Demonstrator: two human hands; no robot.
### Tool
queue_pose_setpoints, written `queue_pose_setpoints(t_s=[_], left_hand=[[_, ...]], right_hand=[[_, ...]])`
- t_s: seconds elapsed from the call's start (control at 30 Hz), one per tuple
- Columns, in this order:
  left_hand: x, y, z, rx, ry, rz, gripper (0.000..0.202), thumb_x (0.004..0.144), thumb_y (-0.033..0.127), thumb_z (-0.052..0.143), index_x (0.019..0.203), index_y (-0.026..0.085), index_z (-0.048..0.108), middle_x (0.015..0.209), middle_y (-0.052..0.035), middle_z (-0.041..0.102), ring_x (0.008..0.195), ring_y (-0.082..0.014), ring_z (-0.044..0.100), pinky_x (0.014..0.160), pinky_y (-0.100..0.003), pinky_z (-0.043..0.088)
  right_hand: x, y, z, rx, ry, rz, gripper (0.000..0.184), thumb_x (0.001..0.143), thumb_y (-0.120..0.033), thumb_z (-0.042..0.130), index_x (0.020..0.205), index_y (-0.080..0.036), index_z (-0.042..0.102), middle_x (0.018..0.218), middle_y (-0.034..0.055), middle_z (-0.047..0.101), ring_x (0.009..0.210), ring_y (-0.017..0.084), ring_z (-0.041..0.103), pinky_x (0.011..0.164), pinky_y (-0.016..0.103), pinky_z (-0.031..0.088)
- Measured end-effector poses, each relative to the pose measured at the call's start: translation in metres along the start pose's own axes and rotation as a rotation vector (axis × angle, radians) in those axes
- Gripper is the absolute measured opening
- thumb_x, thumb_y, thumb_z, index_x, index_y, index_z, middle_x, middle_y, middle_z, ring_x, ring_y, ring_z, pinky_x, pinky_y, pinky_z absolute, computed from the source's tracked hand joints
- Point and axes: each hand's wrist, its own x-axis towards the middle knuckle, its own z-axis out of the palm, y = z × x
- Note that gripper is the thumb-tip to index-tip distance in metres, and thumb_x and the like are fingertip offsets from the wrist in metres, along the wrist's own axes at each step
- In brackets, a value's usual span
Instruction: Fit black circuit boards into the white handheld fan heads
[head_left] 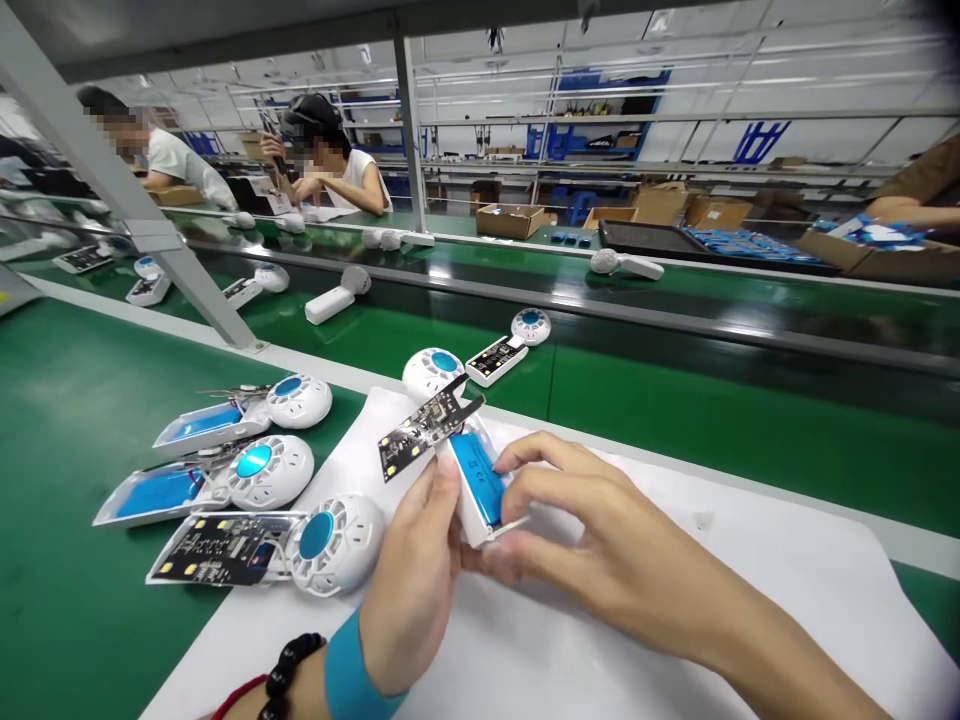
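My left hand (420, 560) is wrapped round the white handle of an opened handheld fan (429, 372), whose round head with a blue disc points away from me. Inside the handle lies a blue battery pack (480, 478). A black circuit board (424, 430) sticks out to the left, tilted, above my left thumb. My right hand (570, 510) pinches the near end of the handle, its fingertips touching the battery's right side and the shell's edge. What exactly those fingertips press is partly hidden. White paper (637, 600) lies under both hands.
Several opened fans (266, 470) lie at left on the green table (52, 450). Beyond a low rail, more fans (499, 355) sit on the green conveyor belt (600, 375). A slanted metal post (161, 230) stands at left. Co-workers (337, 165) sit across, near cardboard boxes (510, 220).
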Motion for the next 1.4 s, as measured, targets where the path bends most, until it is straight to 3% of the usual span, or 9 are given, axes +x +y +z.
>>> queue_pose_setpoints(t_s=[0.17,0.33,0.47,0.6,0.9,1.03,1.13,1.23,1.4], left_hand=[[-0.003,-0.007,-0.005,0.116,0.008,0.110,0.041,0.091,0.049,0.060,0.120,0.020,0.062,0.118,-0.0103,0.065,0.099,-0.0244,0.064,0.075,-0.034,0.062],[-0.010,-0.002,-0.004,0.131,-0.250,0.162,0.039,0.093,0.043,0.059,0.127,0.024,0.058,0.092,-0.0047,0.066,0.074,-0.0160,0.062,0.070,-0.028,0.060],[-0.010,0.002,0.001,-0.089,-0.346,0.049,0.035,0.097,0.045,0.047,0.116,0.021,0.063,0.089,-0.0051,0.061,0.066,-0.0148,0.062,0.056,-0.026,0.059],[-0.006,0.002,-0.001,-0.110,-0.314,-0.009,0.033,0.099,0.041,0.044,0.114,0.019,0.063,0.089,-0.0060,0.062,0.063,-0.0145,0.061,0.054,-0.027,0.060],[-0.003,0.000,-0.002,-0.109,-0.264,-0.046,0.037,0.097,0.046,0.046,0.115,0.018,0.063,0.087,-0.0056,0.061,0.068,-0.0168,0.060,0.053,-0.029,0.059],[-0.006,-0.007,-0.014,0.044,-0.234,0.067,0.059,0.089,0.070,0.044,0.114,0.019,0.062,0.087,-0.0069,0.066,0.066,-0.0180,0.063,0.054,-0.028,0.059],[-0.009,-0.004,-0.020,0.190,-0.270,0.181,0.068,0.079,0.078,0.051,0.114,0.021,0.062,0.077,-0.0046,0.066,0.060,-0.0159,0.060,0.046,-0.021,0.049],[-0.011,0.007,-0.017,0.271,-0.264,0.314,0.068,0.074,0.079,0.057,0.110,0.022,0.066,0.076,-0.0041,0.066,0.069,-0.0187,0.062,0.053,-0.023,0.049],[-0.013,0.014,-0.014,0.346,-0.321,0.438,0.058,0.078,0.076,0.056,0.100,0.023,0.069,0.084,-0.0057,0.068,0.086,-0.0244,0.064,0.067,-0.028,0.052]], right_hand=[[0.013,0.002,0.004,0.531,0.224,0.273,0.030,0.091,-0.050,0.060,0.088,-0.021,0.068,0.089,0.0026,0.069,0.082,0.017,0.062,0.074,0.028,0.048],[0.011,0.008,-0.004,0.704,0.355,0.279,0.033,0.084,-0.048,0.067,0.070,-0.019,0.058,0.075,0.0011,0.060,0.068,0.014,0.052,0.064,0.026,0.044],[0.007,0.004,-0.011,0.540,0.355,0.154,0.029,0.091,-0.040,0.060,0.070,-0.020,0.056,0.067,-0.0019,0.055,0.063,0.012,0.049,0.061,0.024,0.042],[0.006,-0.004,-0.008,0.304,0.371,0.148,0.026,0.095,-0.031,0.053,0.072,-0.020,0.058,0.068,-0.0020,0.059,0.064,0.012,0.052,0.060,0.022,0.043],[0.005,-0.012,0.006,0.263,0.403,0.126,0.025,0.097,-0.025,0.049,0.072,-0.021,0.054,0.066,-0.0029,0.059,0.060,0.011,0.057,0.052,0.020,0.045],[-0.002,-0.012,0.010,0.085,0.324,-0.026,0.023,0.097,-0.021,0.048,0.075,-0.022,0.055,0.069,-0.0026,0.060,0.064,0.012,0.056,0.058,0.023,0.044],[-0.005,-0.010,0.007,0.038,0.225,-0.221,0.008,0.098,-0.022,0.053,0.096,-0.023,0.060,0.076,-0.0029,0.064,0.067,0.012,0.059,0.063,0.024,0.045],[-0.008,-0.010,-0.001,-0.024,0.129,-0.386,0.030,0.096,-0.024,0.060,0.125,-0.027,0.054,0.085,-0.0042,0.069,0.068,0.011,0.061,0.064,0.023,0.045],[-0.011,-0.014,-0.012,-0.133,-0.037,-0.413,0.047,0.096,-0.021,0.058,0.140,-0.035,0.045,0.083,-0.0061,0.069,0.070,0.014,0.063,0.067,0.025,0.046]])
